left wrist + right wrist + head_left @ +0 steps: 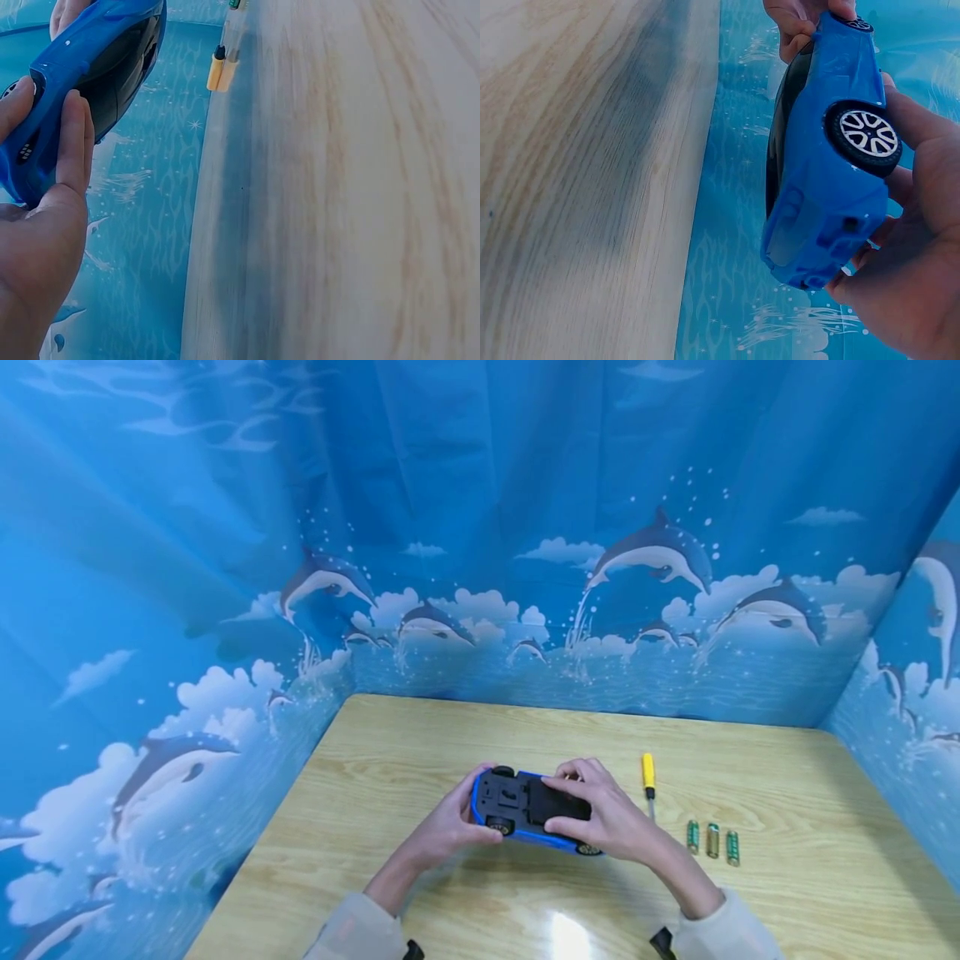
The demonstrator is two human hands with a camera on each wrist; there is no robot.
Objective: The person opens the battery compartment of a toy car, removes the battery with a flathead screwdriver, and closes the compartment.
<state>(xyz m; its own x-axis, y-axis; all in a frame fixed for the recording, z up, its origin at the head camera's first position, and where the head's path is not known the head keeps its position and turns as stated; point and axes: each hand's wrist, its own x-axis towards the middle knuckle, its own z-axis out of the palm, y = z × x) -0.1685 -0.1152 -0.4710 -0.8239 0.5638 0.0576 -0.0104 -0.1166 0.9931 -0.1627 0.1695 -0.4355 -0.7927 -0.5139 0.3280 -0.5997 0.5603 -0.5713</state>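
Note:
A blue toy car (513,795) is held above the table, turned over so its black underside faces up. My left hand (452,820) grips one end, thumb by a wheel and fingers along the far side. At the other end my right hand (611,814) holds the car, its thumb and fingers spread over a black panel (558,807) on the underside. In the right wrist view, a silver-spoked wheel (868,133) shows beside the right hand. The car's dark windows (116,67) face down toward the table in the left wrist view.
A yellow-handled screwdriver (648,772) lies on the wooden table (405,735), right of the hands. Three green and gold batteries, the middle one (712,841) among them, lie nearer the right forearm. A blue dolphin-print curtain (465,527) encloses the table's back and sides.

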